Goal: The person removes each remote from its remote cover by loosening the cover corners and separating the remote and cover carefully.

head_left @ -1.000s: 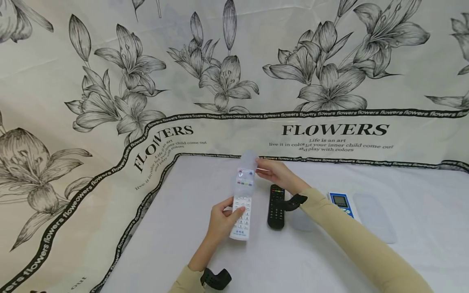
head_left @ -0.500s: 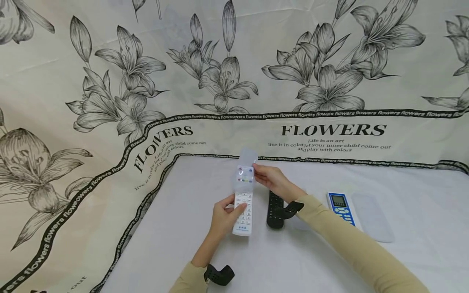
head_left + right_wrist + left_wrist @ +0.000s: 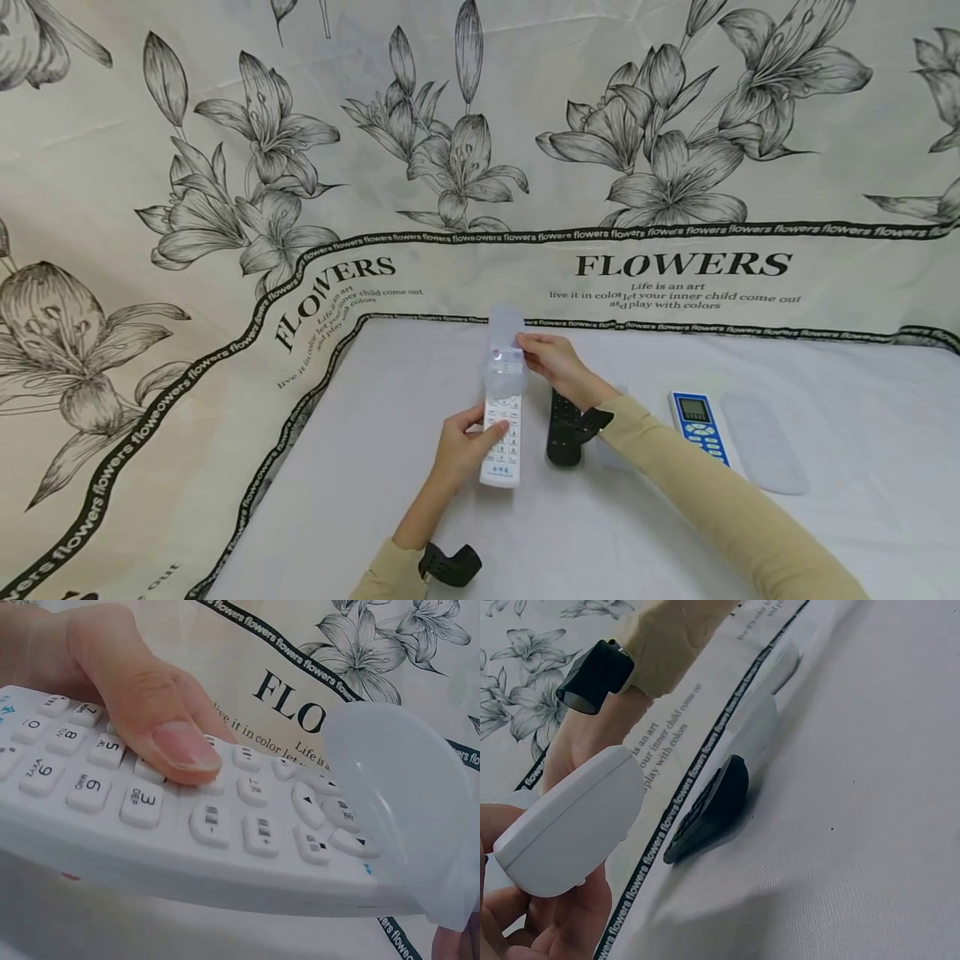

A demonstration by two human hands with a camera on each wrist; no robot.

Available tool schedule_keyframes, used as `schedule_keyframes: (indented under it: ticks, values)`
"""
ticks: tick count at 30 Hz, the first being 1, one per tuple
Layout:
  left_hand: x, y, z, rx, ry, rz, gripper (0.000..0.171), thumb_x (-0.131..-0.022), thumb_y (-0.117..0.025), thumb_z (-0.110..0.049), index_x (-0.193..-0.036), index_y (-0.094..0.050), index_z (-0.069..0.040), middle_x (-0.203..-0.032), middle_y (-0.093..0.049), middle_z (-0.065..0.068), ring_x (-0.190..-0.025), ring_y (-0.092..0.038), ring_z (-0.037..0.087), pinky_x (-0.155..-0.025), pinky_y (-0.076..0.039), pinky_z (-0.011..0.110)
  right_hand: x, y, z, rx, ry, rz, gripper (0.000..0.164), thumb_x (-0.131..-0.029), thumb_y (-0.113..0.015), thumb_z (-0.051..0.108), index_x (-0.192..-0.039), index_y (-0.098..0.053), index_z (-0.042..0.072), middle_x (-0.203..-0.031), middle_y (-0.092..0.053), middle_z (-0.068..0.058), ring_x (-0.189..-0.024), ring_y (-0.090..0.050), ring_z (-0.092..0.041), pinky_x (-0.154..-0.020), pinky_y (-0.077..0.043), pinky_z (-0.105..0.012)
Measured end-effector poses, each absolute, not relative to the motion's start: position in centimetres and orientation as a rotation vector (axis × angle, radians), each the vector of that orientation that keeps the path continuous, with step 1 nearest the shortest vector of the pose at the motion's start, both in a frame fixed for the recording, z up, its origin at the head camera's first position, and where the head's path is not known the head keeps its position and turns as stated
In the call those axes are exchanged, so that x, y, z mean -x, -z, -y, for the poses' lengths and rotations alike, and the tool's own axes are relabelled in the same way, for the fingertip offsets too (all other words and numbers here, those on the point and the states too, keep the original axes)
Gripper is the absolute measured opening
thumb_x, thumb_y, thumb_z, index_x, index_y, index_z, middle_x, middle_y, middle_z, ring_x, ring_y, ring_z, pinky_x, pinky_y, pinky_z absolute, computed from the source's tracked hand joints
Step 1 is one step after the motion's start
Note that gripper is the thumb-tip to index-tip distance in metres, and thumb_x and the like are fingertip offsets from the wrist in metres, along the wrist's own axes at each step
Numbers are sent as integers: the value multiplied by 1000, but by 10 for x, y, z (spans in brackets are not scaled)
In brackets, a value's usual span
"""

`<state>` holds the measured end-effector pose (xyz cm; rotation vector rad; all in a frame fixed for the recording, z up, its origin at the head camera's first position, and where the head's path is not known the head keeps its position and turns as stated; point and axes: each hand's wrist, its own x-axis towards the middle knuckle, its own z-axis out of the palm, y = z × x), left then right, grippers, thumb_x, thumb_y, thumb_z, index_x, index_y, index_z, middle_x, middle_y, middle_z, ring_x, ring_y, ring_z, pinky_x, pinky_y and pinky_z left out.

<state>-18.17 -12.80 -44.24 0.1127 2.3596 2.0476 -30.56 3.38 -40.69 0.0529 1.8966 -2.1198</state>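
My left hand (image 3: 467, 442) grips the lower half of a white remote control (image 3: 501, 467), thumb across its buttons. A translucent remote sleeve (image 3: 507, 327) covers the remote's upper end and extends past its tip. Its right edge is pinched by my right hand (image 3: 555, 362). In the right wrist view, the sleeve (image 3: 405, 802) opens around the remote (image 3: 247, 840) near its arrow keys, while the left thumb lies beside the number keys. Only the plain end of the remote (image 3: 570, 825) shows in the left wrist view; the sleeve is mostly hidden there.
A black remote (image 3: 564, 442) lies under my right wrist, beside a partly hidden translucent sleeve (image 3: 615, 454). Farther right, a blue-and-white remote (image 3: 701, 425), partly behind my forearm, lies next to another translucent sleeve (image 3: 765, 442). Flowered cloth (image 3: 675, 167) rises behind the white table (image 3: 375, 467).
Both hands, with the white remote and sleeve, have shifted slightly; the remote is now a little farther right. The sleeve extends somewhat farther beyond the remote's tip. Both grips persist.
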Motion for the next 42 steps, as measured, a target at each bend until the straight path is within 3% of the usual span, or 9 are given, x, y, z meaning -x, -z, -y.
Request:
schedule_keyframes:
  ticks: [18,27,42]
  values:
    - [178,441,131,-113,-2051,-2306,42,-90,-65,-12,-126,-57,8,-100,-62,15,-82,-72,23,-68,-59,29,311,407,-30,-45,1929,-2106,38,-99,-53,20,-126,-56,-6,-84,-56,8,-76,-48,-6,-65,-43,-16]
    - [179,446,132,-110,-2058,-2288,42,-90,-65,-12,-126,-57,8,-98,-62,12,-82,-71,21,-68,-58,27,311,405,-28,-40,1912,-2133,32,-98,-55,18,-117,-60,-6,-73,-52,9,-67,-44,-5,-58,-37,-16]
    - [178,449,144,-113,-2042,-2314,43,-88,-66,-10,-126,-57,8,-97,-60,12,-76,-69,14,-66,-58,25,320,405,-28,142,1818,-2012,36,-98,-53,20,-123,-55,-6,-93,-57,4,-85,-54,-7,-77,-46,-19]
